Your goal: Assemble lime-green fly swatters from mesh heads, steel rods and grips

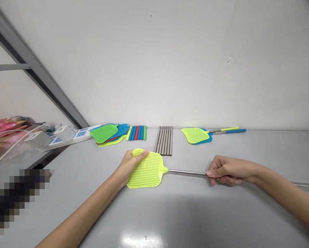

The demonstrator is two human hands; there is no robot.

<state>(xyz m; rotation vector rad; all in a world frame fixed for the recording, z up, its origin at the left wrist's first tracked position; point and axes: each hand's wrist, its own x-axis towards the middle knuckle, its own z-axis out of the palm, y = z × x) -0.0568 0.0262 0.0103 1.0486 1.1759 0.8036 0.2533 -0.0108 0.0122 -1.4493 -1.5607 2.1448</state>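
My left hand (131,163) grips the outer edge of a yellow-green perforated swatter head (147,170), thumb on top. A thin metal rod (186,172) runs right from the head's neck, and my right hand (223,169) pinches its far end. Behind lie a stack of loose swatter heads (104,133) in green, blue, red and yellow, a row of coloured handle grips (136,133), and a row of bare metal rods (164,140). Further right, two swatters with handles, one yellow-green (195,135) and one blue (235,131), overlap.
A white power strip (78,135) with plugged-in adapters stands at the back left, near pink items in clear plastic (8,132). The wall (170,62) rises behind the grey table (113,220). Another thin metal rod (306,185) shows at the right edge.
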